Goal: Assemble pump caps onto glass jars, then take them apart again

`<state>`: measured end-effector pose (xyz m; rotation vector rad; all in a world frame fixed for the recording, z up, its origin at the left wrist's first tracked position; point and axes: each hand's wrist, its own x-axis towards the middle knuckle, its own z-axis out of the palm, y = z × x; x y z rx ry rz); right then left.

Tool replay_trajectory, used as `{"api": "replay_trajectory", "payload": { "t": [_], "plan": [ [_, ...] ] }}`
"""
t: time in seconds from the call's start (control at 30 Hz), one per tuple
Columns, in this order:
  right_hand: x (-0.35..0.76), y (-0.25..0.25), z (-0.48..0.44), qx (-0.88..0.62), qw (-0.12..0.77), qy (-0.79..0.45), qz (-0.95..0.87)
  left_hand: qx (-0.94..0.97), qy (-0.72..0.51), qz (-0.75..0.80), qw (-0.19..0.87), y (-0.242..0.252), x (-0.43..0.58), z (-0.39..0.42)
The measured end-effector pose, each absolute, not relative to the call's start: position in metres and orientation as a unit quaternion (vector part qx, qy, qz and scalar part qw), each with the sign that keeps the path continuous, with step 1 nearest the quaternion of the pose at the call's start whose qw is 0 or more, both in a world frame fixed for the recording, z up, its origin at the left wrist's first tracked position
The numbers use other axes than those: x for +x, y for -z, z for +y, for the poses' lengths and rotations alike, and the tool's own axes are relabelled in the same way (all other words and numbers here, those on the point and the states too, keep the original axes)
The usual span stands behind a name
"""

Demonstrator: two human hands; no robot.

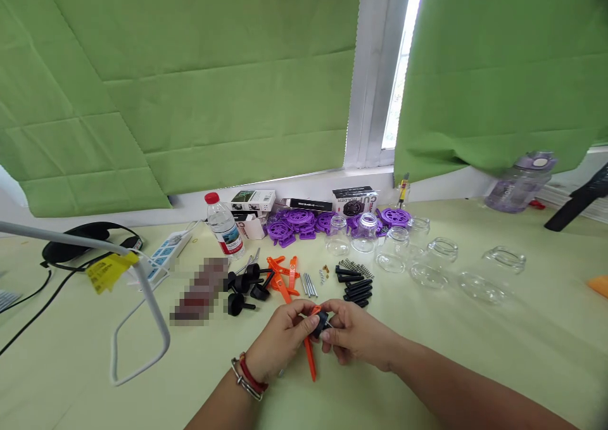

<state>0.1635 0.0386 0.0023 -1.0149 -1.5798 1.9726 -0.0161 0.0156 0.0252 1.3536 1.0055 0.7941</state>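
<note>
Near the front middle of the table, my left hand (284,334) pinches a small black plastic part (320,323) together with a long orange plastic strip (310,359). One end of the strip hangs toward me, below the fingers. My right hand (358,334) closes on the same black part from the right, its thumb and fingers by a thin metal tip at the part's side. The fingers hide most of that contact. Just beyond lie several metal rods (308,285), black tubular pieces (358,292) and small springs (357,268).
Black knob-like parts (244,284) and orange pieces (291,268) lie left of centre. Purple plastic wheels (299,221) line the back. Clear glass jars (392,252) stand to the right. A water bottle (225,227), power strip (166,256) and white bent frame (154,316) are leftward.
</note>
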Motion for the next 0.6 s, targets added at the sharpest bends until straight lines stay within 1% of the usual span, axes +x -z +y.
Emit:
{"api": "replay_trajectory", "payload": {
  "t": [0.07, 0.2, 0.3, 0.4, 0.5, 0.6],
  "plan": [
    [0.166, -0.003, 0.04, -0.366, 0.196, -0.705, -0.575, 0.571, -0.346, 0.446, 0.596, -0.023, -0.017, 0.017],
    [0.167, -0.003, 0.043, -0.409, 0.187, -0.685, -0.573, 0.573, -0.362, 0.479, 0.558, -0.024, -0.019, 0.019],
    [0.165, -0.002, 0.042, -0.431, 0.183, -0.675, -0.571, 0.627, -0.338, 0.483, 0.509, -0.027, -0.018, 0.017],
    [0.164, 0.001, 0.041, -0.422, 0.189, -0.68, -0.569, 0.686, -0.32, 0.467, 0.456, -0.026, -0.017, 0.013],
    [0.166, 0.004, 0.043, -0.425, 0.204, -0.684, -0.557, 0.708, -0.284, 0.432, 0.48, -0.02, -0.016, 0.009],
    [0.169, 0.003, 0.047, -0.43, 0.199, -0.677, -0.562, 0.699, -0.247, 0.441, 0.506, -0.018, -0.016, 0.007]
  ]
}}
